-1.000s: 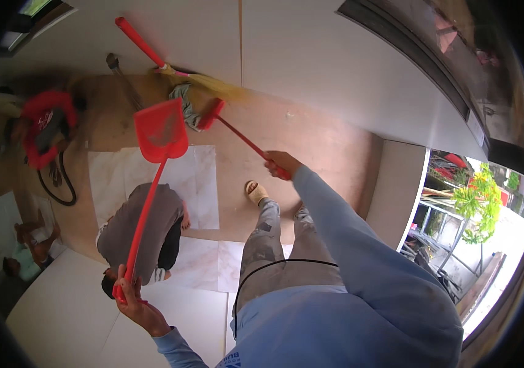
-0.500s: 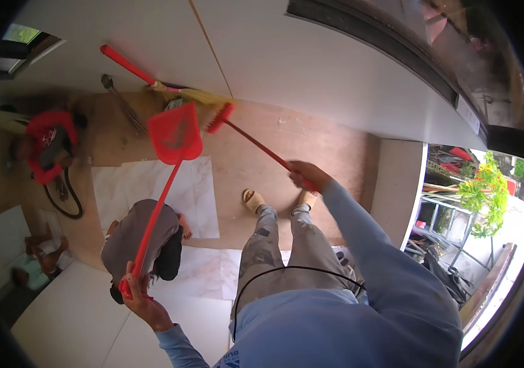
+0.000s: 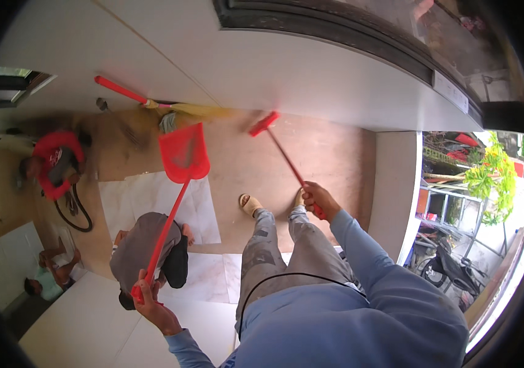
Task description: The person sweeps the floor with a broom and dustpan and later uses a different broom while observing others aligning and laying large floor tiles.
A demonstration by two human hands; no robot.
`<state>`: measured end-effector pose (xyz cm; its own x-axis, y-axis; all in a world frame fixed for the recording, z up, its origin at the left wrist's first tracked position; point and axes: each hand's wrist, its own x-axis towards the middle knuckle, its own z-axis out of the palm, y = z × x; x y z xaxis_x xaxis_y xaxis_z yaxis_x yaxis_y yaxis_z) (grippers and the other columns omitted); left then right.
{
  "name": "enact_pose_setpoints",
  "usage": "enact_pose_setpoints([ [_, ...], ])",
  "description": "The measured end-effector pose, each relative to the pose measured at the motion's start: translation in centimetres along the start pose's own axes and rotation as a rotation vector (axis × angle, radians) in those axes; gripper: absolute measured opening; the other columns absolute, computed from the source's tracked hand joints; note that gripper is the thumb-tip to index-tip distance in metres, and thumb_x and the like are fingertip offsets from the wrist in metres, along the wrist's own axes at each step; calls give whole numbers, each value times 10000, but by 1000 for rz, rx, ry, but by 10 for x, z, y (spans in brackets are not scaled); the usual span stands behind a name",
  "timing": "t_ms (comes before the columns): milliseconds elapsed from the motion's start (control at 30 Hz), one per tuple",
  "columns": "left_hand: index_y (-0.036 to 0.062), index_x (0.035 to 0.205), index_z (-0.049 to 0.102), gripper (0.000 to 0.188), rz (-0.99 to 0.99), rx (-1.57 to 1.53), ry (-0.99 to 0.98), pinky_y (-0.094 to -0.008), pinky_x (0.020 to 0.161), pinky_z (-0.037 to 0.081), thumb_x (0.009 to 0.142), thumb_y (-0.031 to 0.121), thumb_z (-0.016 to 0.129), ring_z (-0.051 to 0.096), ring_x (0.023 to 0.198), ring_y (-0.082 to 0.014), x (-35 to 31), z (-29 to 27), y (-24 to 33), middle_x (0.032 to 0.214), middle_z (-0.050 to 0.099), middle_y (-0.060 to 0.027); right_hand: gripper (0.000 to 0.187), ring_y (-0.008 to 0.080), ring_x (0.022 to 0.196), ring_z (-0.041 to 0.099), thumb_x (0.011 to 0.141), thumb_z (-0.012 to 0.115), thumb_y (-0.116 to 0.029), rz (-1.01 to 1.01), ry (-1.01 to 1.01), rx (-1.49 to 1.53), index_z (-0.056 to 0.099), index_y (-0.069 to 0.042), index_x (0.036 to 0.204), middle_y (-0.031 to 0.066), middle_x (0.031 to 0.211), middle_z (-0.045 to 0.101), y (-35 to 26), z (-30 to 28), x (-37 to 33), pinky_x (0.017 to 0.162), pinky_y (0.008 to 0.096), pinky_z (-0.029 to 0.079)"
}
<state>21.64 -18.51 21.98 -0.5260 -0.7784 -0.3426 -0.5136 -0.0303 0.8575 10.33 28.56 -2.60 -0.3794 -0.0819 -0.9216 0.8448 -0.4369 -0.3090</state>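
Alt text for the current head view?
Left hand holds a long-handled red dustpan, right hand a long-handled red brush. A co-worker in grey bends low by marbled tiles; a red-handled broom is by the wall.

Your left hand is curled tight, low left; your right hand, also clenched, reaches farther forward.

A dark-framed window interrupts the pale wall beside brown flooring.
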Motion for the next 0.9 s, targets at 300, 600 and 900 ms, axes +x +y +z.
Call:
enact_pose_setpoints([
  [300,14,1160,620,325,26,109,-124,-346,939,517,1036,315,617,643,1142,-215,-44,81,-11,1345,658,-140,394,74,530,471,1000,628,-227,-54,-146,-417,577,-71,1358,43,782,596,-60,-79,135,434,259,407],
  [600,26,1258,624,428,11,171,-229,-328,942,514,1009,372,663,662,1102,-174,-89,109,2,1291,685,-95,433,82,527,462,1042,541,-201,49,159,-197,465,-108,1458,5,757,532,-54,-256,-65,442,260,407],
  [900,-46,1268,650,475,84,343,-451,-341,947,526,1006,350,648,653,1117,-217,-135,208,7,1265,690,-131,457,149,574,582,998,636,-226,-82,-112,-465,570,1,1390,88,763,634,-75,-235,55,464,323,472],
])
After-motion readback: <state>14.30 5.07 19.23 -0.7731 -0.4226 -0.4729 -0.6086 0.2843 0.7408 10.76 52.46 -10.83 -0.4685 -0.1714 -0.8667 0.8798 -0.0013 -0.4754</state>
